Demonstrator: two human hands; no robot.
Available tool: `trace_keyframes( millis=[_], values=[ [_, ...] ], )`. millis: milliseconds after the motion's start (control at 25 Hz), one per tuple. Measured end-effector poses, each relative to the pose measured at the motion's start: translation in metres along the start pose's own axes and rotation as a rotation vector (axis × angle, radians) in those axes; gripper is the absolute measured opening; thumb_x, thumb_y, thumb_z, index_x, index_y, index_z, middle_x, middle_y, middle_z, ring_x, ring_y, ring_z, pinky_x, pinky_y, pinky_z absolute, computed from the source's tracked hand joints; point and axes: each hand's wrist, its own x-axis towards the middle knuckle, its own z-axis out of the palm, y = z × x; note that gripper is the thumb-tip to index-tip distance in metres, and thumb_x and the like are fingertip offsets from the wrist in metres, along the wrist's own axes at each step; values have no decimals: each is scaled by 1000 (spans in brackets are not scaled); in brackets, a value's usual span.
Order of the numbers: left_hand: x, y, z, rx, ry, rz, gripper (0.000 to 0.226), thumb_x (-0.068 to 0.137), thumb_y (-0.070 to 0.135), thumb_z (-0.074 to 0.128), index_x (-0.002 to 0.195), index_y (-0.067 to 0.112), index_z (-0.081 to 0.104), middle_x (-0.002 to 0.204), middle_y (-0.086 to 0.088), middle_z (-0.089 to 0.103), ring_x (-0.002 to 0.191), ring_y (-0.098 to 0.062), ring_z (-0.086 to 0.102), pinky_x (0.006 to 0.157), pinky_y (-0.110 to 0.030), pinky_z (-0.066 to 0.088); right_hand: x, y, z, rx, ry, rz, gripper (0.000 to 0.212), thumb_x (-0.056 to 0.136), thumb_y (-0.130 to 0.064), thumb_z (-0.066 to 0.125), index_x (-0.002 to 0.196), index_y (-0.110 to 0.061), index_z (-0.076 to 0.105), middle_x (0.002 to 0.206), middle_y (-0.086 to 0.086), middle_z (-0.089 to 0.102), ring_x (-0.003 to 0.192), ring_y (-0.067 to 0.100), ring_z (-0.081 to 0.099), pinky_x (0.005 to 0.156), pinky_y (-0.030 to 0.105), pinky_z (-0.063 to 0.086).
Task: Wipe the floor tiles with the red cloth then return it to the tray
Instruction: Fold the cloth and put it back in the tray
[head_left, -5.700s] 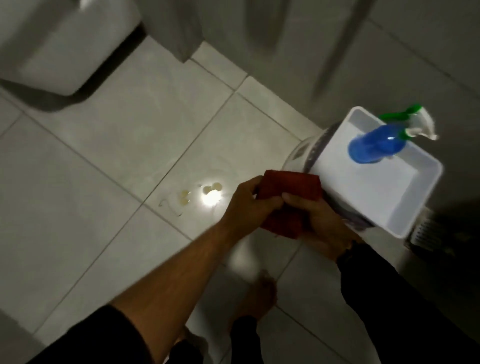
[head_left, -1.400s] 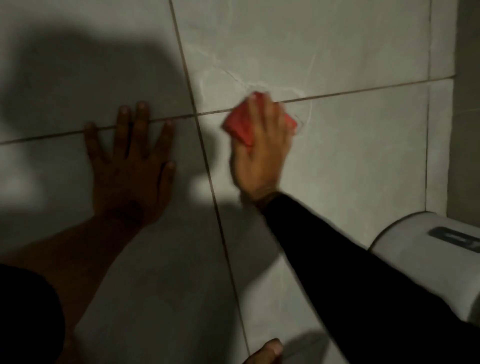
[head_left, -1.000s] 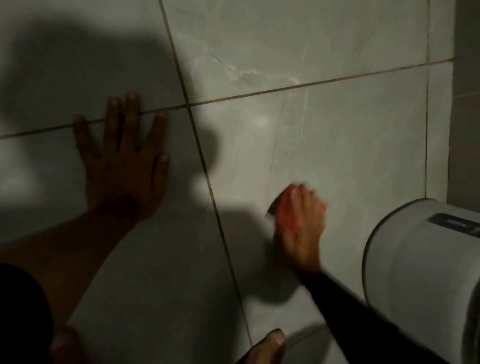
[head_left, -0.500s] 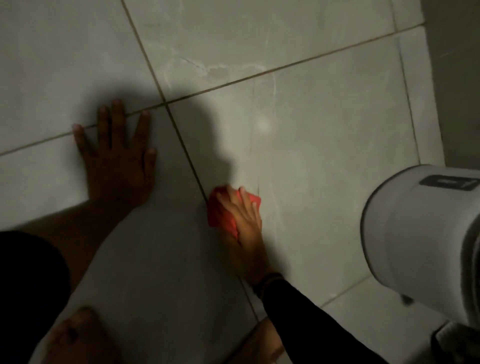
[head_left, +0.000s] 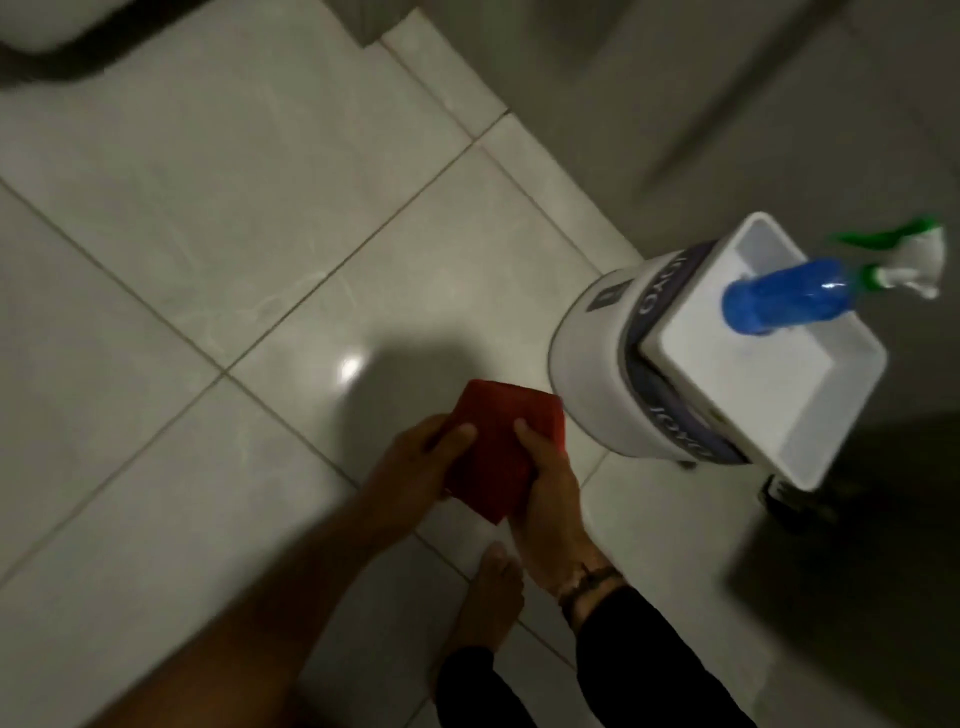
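Observation:
I hold the folded red cloth (head_left: 493, 447) in front of me, above the pale floor tiles (head_left: 234, 218). My left hand (head_left: 415, 462) grips its left edge and my right hand (head_left: 545, 483) grips its right edge, thumbs on top. The white tray (head_left: 810, 431) sits to the right on a round white machine (head_left: 587, 374), a little beyond the cloth. A blue spray bottle (head_left: 784, 296) with a green and white trigger stands in the tray's far end.
My bare foot (head_left: 488, 597) stands on the tile below the cloth. A grey wall (head_left: 675, 78) runs along the right. A white fixture with a dark shadow (head_left: 62, 57) lies at the top left. A dark patch (head_left: 857, 571) lies under the tray.
I have risen from the floor. The cloth has left the tile and is now held up in both hands; my left hand lifted off the floor. The tray has come into view.

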Motion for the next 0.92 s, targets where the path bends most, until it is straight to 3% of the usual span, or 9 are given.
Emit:
trace_keyframes(
  millis=[120, 240, 280, 360, 440, 600, 720, 840, 920],
  values=[
    [-17, 78, 60, 209, -44, 123, 16, 98, 34, 69, 109, 46, 70, 94, 14, 81, 79, 3, 77, 67, -21, 62, -26, -71, -40, 129, 121, -80, 28, 103, -27, 57, 126, -22, 73, 115, 9, 86, 96, 25, 81, 69, 37, 69],
    [-9, 144, 127, 481, -106, 206, 27, 98, 23, 69, 121, 35, 72, 106, 12, 75, 85, 2, 72, 74, -13, 54, -32, -133, -86, 198, 269, -232, 32, 103, -9, 50, 112, -25, 77, 101, -1, 86, 92, 21, 80, 73, 37, 67],
    [-3, 159, 149, 583, -103, 230, 33, 96, 26, 69, 129, 30, 72, 112, 8, 77, 93, -5, 73, 80, -17, 55, -28, -149, -97, 174, 327, -281, 35, 103, -5, 49, 111, -23, 77, 97, -3, 86, 92, 19, 81, 71, 34, 67],
    [14, 184, 197, 742, -68, 278, 43, 95, 31, 67, 138, 24, 70, 124, -1, 78, 108, -19, 75, 95, -30, 58, -9, -181, -124, 81, 454, -344, 32, 102, 0, 54, 121, -13, 76, 113, 6, 84, 111, 27, 79, 82, 35, 67],
    [40, 197, 245, 887, -36, 313, 42, 99, 31, 62, 139, 19, 67, 131, -6, 76, 113, -25, 74, 101, -38, 58, 23, -206, -158, 21, 525, -304, 35, 101, -5, 62, 134, -7, 73, 130, 19, 78, 121, 39, 73, 94, 41, 64],
    [96, 182, 303, 1173, 49, 324, 34, 108, 32, 53, 135, 11, 60, 130, -11, 70, 117, -28, 70, 87, -35, 48, 87, -227, -201, -179, 490, -97, 41, 100, -15, 71, 140, -6, 71, 136, 19, 77, 120, 36, 73, 105, 47, 62],
    [126, 159, 312, 1335, 102, 263, 42, 106, 28, 58, 144, 11, 52, 136, -15, 65, 124, -35, 68, 93, -43, 55, 116, -228, -208, -398, 437, -18, 51, 94, -18, 81, 140, -1, 70, 139, 21, 74, 128, 39, 71, 118, 53, 55],
    [141, 143, 311, 1491, 149, 275, 54, 100, 26, 70, 148, 12, 51, 143, -16, 58, 123, -37, 69, 98, -49, 59, 134, -220, -211, -520, 472, 31, 67, 78, -25, 95, 138, -4, 71, 132, 16, 78, 121, 33, 76, 109, 41, 61],
    [144, 133, 314, 1547, 172, 360, 51, 100, 25, 70, 145, 11, 53, 138, -16, 58, 118, -39, 70, 93, -49, 59, 144, -216, -219, -519, 516, 32, 61, 70, -23, 101, 123, -7, 77, 102, 9, 82, 84, 14, 83, 79, 19, 62]
  ],
)
